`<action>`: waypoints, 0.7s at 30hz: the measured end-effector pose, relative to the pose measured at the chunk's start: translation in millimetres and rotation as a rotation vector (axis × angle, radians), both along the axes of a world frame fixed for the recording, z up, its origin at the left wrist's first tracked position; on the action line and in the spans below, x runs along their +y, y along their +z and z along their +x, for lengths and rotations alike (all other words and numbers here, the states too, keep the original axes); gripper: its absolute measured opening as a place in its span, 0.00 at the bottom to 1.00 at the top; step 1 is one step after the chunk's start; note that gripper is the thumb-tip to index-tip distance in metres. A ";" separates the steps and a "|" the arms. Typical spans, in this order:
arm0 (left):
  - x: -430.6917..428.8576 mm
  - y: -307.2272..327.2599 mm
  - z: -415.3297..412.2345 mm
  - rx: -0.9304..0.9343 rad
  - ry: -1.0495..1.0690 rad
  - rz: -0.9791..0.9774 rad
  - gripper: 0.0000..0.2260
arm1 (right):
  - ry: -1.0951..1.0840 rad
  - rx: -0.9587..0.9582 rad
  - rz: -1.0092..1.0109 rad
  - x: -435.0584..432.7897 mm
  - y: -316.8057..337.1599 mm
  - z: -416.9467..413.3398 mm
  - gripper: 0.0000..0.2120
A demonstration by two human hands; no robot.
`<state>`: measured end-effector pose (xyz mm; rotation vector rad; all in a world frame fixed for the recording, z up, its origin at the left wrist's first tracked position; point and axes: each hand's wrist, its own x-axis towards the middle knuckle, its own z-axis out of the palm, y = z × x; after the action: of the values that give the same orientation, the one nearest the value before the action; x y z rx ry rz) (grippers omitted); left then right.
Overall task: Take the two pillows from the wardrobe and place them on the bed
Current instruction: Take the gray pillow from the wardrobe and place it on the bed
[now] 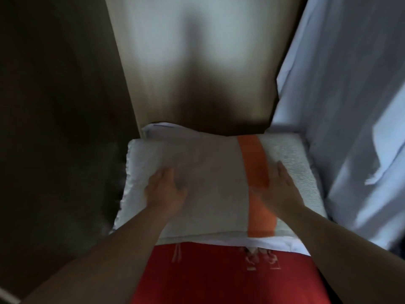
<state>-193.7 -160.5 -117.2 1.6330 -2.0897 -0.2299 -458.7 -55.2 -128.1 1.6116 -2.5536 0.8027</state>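
A grey-white woven pillow (210,172) with a broad orange stripe lies flat inside the wardrobe, right in front of me. A second white pillow (282,243) lies under it; only its near and far edges show. My left hand (166,189) rests flat on the left part of the top pillow, fingers spread. On the right side, my right hand (278,185) lies flat beside the orange stripe, fingers together. Neither hand wraps around the pillow. The picture is blurred.
The wardrobe's pale wooden back panel (197,62) rises behind the pillows, with a dark wooden side wall (65,106) to the left. White cloth (341,106) hangs close on the right. My red garment (219,279) fills the bottom.
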 end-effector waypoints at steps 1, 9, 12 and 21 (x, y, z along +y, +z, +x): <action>-13.4 -3.0 8.9 -0.004 0.004 -0.003 0.30 | -0.018 -0.080 -0.015 -10.0 0.9 -6.7 0.45; -75.5 -13.7 -3.0 -0.152 -0.223 -0.062 0.43 | 0.044 0.084 0.132 -49.5 -14.9 -60.3 0.59; -79.9 -33.2 -23.8 -0.242 -0.244 -0.073 0.46 | 0.026 0.085 0.134 -56.1 -37.7 -61.5 0.57; -90.1 -70.8 -45.4 -0.314 -0.253 -0.202 0.32 | -0.074 0.227 0.071 -71.3 -71.1 -50.1 0.34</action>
<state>-239.0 -250.6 -188.0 1.3544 -2.4634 0.1638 -508.8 -126.5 -199.2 1.5178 -2.4883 0.4974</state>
